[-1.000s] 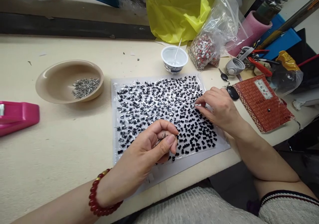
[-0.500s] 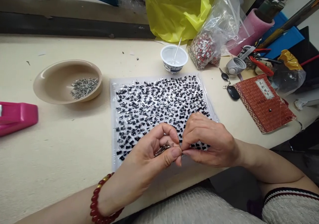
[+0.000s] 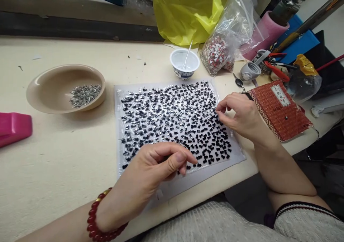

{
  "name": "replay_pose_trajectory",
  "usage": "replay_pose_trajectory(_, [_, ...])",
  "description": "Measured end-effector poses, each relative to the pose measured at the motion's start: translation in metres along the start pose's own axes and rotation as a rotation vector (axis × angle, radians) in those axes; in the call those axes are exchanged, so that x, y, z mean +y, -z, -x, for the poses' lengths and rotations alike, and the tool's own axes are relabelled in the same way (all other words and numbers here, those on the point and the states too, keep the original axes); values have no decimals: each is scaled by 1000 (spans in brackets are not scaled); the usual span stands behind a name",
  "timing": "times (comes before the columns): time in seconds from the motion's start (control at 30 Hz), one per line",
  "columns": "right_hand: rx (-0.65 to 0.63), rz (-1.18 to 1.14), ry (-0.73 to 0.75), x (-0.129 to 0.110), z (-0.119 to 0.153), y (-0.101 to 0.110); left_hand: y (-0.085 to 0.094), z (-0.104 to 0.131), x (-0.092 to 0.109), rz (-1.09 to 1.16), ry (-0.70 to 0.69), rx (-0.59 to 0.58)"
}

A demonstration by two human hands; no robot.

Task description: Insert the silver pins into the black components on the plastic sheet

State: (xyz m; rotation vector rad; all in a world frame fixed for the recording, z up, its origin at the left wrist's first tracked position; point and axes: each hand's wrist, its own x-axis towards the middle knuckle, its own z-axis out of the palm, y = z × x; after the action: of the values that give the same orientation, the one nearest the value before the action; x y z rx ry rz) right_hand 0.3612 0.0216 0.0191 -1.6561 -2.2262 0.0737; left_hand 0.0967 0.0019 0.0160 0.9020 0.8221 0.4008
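A flat sheet (image 3: 161,127) bearing rows of small black pieces lies on the table, and thin pins stick up from some at its far edge. My left hand (image 3: 161,163) is curled closed over the sheet's near edge; its palm is turned out of sight, so its contents are hidden. At the sheet's right edge, my right hand (image 3: 239,114) pinches thumb and fingers together over the black pieces; anything between the fingertips is too small to make out. A tan bowl (image 3: 48,91) with many small metal pins (image 3: 85,95) is left of the sheet.
Behind the sheet stand a white cup (image 3: 185,64) with a thin stick and a clear bag (image 3: 217,52) of red-and-white pieces. A red patterned pouch (image 3: 279,113) lies right, near a grey cup (image 3: 249,71). A pink dispenser (image 3: 16,127) is far left.
My right hand has moved away from my left hand, up and right to the sheet's right edge. My left hand has closed further, and the metal pins seen in it are now hidden.
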Motion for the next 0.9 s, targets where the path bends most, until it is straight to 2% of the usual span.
replay_pose_trajectory(0.1, [-63,94,28,0,1,-6,1,1,1,-76,-41,1])
replay_pose_trajectory(0.3, [-99,137,36,1,1,-13,2,3,1,-142,-87,-155])
replay_pose_trajectory(0.5, [-112,123,36,2,1,-13,-1,3,3,2,-81,-101])
replay_pose_trajectory(0.9, [-80,109,29,3,1,-7,-3,1,3,154,26,-126])
